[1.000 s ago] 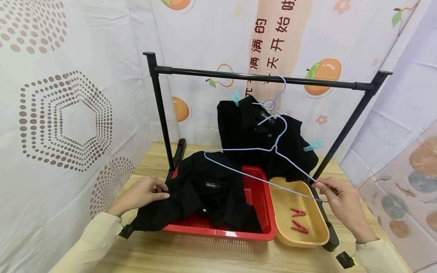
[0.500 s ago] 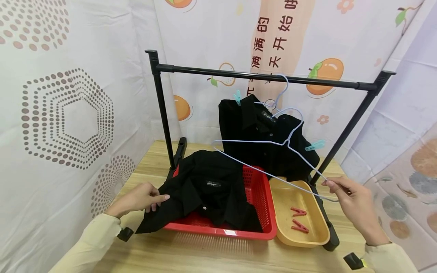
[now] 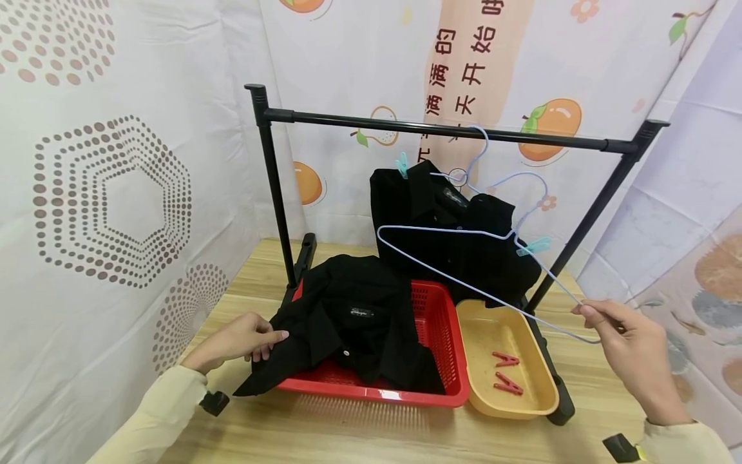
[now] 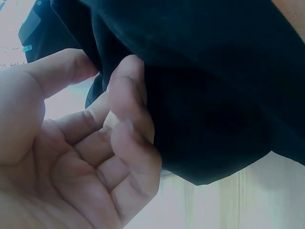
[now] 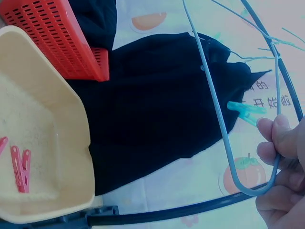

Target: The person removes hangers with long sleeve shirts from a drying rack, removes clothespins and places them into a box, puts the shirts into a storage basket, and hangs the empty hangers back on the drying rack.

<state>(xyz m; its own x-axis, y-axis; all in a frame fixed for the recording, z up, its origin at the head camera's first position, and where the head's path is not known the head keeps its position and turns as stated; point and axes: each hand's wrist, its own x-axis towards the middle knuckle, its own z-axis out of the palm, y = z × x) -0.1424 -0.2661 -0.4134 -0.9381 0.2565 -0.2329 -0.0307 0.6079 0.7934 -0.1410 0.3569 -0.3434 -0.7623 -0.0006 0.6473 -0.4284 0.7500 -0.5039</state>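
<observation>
A black collared shirt (image 3: 353, 322) lies in the red basket (image 3: 458, 361), its left part draped over the rim. My left hand (image 3: 243, 341) pinches that side, thumb on top; in the left wrist view the fingers (image 4: 136, 152) curl against the dark cloth. Out to the right, my right hand (image 3: 632, 348) pinches one end of a pale blue wire hanger (image 3: 440, 270), its hook toward the rack. The right wrist view shows thumb and fingers (image 5: 283, 136) on the hanger's wire. No garment is on this hanger.
Another black shirt (image 3: 440, 238) hangs on a blue hanger from the black rack's bar (image 3: 377, 125), with teal clothespins (image 3: 534, 245) on it. Right of the basket stands a yellow tub (image 3: 493, 403) holding two red clothespins (image 3: 508, 384). Patterned curtains surround the wooden table (image 3: 324, 438).
My right hand has moved right, taking the hanger right and slightly up, away from the basket. My left hand has shifted a little at the shirt's edge.
</observation>
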